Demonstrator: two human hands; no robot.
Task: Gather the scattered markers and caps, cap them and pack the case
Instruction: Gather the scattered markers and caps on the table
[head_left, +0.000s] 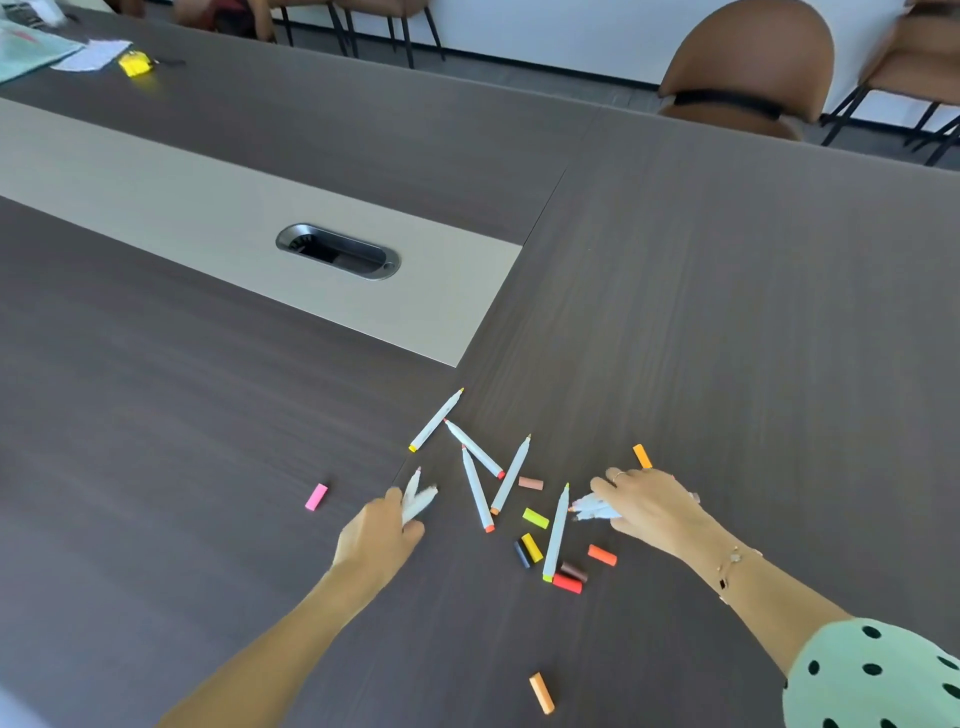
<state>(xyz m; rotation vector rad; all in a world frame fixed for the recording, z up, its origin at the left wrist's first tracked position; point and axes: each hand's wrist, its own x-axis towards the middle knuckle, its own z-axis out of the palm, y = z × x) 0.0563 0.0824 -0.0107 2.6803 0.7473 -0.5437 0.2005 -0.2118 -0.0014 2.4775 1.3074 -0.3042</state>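
Several uncapped white markers (477, 488) lie scattered on the dark table (727, 312) between my hands. My left hand (382, 538) grips two white markers (418, 501) at the left of the pile. My right hand (652, 506) holds a bunch of white markers (592, 506) at the right. Loose caps lie around: a pink cap (316, 497) far left, yellow caps (535, 518), a black cap (522, 555), red and brown caps (569, 578), an orange cap (642, 455) beyond my right hand, another orange cap (542, 692) near me. No case is in view.
A light strip with a cable port (337, 252) runs across the table at the left. Papers and a yellow object (136, 62) lie far back left. Brown chairs (748, 67) stand beyond the table's far edge.
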